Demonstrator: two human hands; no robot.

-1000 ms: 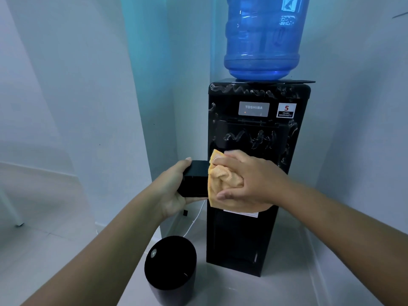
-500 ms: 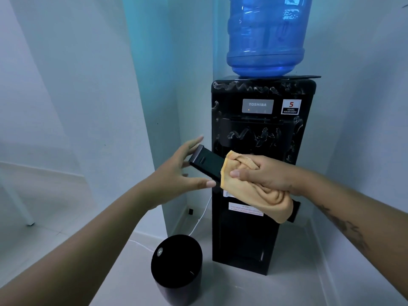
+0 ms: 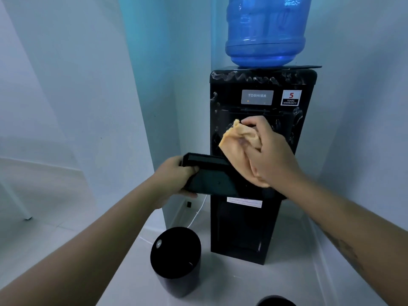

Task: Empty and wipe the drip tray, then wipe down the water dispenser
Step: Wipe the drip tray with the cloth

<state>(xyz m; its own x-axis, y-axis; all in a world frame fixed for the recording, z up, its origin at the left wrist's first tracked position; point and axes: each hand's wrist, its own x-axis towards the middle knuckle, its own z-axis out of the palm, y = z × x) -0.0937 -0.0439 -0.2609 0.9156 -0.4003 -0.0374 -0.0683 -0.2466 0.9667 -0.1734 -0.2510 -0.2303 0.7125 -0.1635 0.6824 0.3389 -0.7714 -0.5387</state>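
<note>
Half done at best. Bin below left hand, which grips drip tray, pulled out. Right hand clutching cloth against tray's right end. Tray wipe apparently underway. Water dispenser behind hands looks unwiped.

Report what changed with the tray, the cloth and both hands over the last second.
The left hand, fingers spread half a second ago, grips the drip tray by its left end again, and the tray has turned a broad face to the camera. The right hand still holds the orange cloth over the tray's right end. The water dispenser, blue bottle and black bin stay put.
</note>
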